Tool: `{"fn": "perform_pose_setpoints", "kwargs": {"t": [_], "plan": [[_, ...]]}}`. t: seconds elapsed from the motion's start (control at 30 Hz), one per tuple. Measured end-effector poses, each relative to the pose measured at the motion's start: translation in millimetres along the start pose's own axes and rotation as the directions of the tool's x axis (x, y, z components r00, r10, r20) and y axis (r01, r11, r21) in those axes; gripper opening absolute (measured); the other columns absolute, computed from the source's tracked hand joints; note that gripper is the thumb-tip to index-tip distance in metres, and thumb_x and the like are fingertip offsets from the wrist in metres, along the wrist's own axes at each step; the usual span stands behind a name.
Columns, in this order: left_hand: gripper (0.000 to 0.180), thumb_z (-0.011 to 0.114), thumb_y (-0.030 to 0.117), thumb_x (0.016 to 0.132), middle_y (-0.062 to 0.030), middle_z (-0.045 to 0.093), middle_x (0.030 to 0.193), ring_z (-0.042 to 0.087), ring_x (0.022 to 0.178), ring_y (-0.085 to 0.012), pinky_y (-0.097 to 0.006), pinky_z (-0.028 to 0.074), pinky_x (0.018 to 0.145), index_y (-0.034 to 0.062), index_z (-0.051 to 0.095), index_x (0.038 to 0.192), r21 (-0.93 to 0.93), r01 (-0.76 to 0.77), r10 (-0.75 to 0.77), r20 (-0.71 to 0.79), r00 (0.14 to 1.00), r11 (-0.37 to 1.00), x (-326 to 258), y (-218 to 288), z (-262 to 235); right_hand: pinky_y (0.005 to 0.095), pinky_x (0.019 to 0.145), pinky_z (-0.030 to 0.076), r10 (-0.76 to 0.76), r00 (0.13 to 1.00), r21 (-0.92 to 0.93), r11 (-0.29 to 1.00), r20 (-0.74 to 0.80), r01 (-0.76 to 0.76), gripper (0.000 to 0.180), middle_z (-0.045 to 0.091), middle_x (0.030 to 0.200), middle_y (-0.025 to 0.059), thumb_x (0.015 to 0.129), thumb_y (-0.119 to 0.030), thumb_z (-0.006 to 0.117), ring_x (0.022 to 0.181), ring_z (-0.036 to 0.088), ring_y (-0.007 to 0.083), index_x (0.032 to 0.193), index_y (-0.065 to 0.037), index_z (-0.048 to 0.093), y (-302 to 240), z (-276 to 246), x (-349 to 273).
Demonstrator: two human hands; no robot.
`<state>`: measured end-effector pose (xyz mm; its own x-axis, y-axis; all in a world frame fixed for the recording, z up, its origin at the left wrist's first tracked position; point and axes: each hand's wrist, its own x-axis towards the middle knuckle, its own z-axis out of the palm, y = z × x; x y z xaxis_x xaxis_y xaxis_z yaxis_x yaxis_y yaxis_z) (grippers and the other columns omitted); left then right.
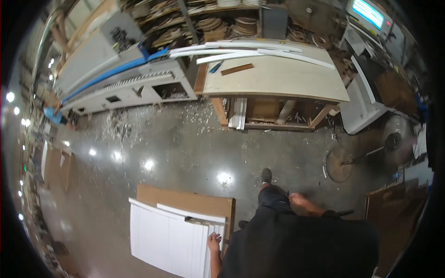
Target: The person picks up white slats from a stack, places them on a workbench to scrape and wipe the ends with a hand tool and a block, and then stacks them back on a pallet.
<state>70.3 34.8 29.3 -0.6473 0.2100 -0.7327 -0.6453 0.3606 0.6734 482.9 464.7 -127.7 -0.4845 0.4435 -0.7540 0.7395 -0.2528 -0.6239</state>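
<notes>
My left hand point(213, 242) rests on the right edge of a stack of white panels point(167, 238) at the lower middle; the fingers lie on the top panel and I cannot tell whether they grip it. A brown board point(185, 200) lies under the white panels. My right hand point(299, 202) hangs beside my hip, closed around a thin dark object point(288, 193) that I cannot identify. My foot point(266, 175) steps forward on the concrete floor.
A wooden workbench point(278, 76) stands ahead with long white strips point(250, 52) and a short brown piece point(237, 69) on top. A long grey and blue machine point(116, 76) sits at the left. Shavings litter the floor. A floor fan point(394, 141) stands right, boards point(394, 208) beside it.
</notes>
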Motion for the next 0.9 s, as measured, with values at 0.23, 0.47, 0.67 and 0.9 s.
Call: {"fn": "perform_pose_setpoints", "kwargs": {"t": [0.23, 0.47, 0.67, 0.9], "plan": [[0.040, 0.064, 0.020, 0.107, -0.0118, 0.073, 0.110, 0.069, 0.099, -0.0186, -0.031, 0.057, 0.089, -0.0049, 0.062, 0.138, 0.131, -0.192, 0.162, 0.211, 0.964, 0.973, 103.7, 177.4, 162.6, 0.0375, 0.082, 0.056, 0.016, 0.946, 0.209, 0.976, -0.323, 0.055, 0.034, 0.074, 0.099, 0.0078, 0.104, -0.032, 0.068, 0.093, 0.069, 0.0188, 0.118, -0.001, 0.073, -118.7, -106.4, 31.8], [0.044, 0.065, 0.024, 0.108, -0.0124, 0.074, 0.117, 0.070, 0.105, -0.0187, -0.032, 0.055, 0.094, -0.0053, 0.061, 0.141, 0.368, -0.462, 0.323, 0.379, 0.867, 0.807, 121.1, 309.5, 326.4, 0.0315, 0.076, 0.053, 0.194, 0.897, 0.528, 0.848, -0.398, 0.051, 0.032, 0.071, 0.101, 0.0007, 0.101, -0.032, 0.073, 0.085, 0.065, 0.0147, 0.122, -0.009, 0.071, -132.0, -210.6, 68.3], [0.035, 0.070, 0.026, 0.104, -0.0195, 0.079, 0.110, 0.078, 0.105, -0.0321, -0.042, 0.058, 0.094, 0.0070, 0.070, 0.134, 0.514, -0.728, 0.430, 0.590, 0.684, 0.453, 125.1, 385.9, 446.1, 0.0333, 0.076, 0.054, 0.335, 0.855, 0.689, 0.724, -0.396, 0.036, 0.029, 0.073, 0.106, 0.0043, 0.103, -0.027, 0.069, 0.093, 0.068, 0.0139, 0.125, -0.007, 0.070, -90.8, -256.2, 96.6], [0.038, 0.070, 0.030, 0.105, -0.0167, 0.081, 0.108, 0.079, 0.103, -0.0249, -0.037, 0.059, 0.087, 0.0036, 0.071, 0.133, 0.348, -0.895, 0.456, 0.772, 0.443, 0.280, 209.5, 484.6, 583.3, 0.0399, 0.074, 0.055, 0.436, 0.634, 0.647, 0.750, -0.639, 0.136, 0.019, 0.074, 0.094, 0.0035, 0.102, -0.024, 0.067, 0.088, 0.071, 0.0198, 0.109, -0.007, 0.070, -171.4, -236.3, 97.0]]}}
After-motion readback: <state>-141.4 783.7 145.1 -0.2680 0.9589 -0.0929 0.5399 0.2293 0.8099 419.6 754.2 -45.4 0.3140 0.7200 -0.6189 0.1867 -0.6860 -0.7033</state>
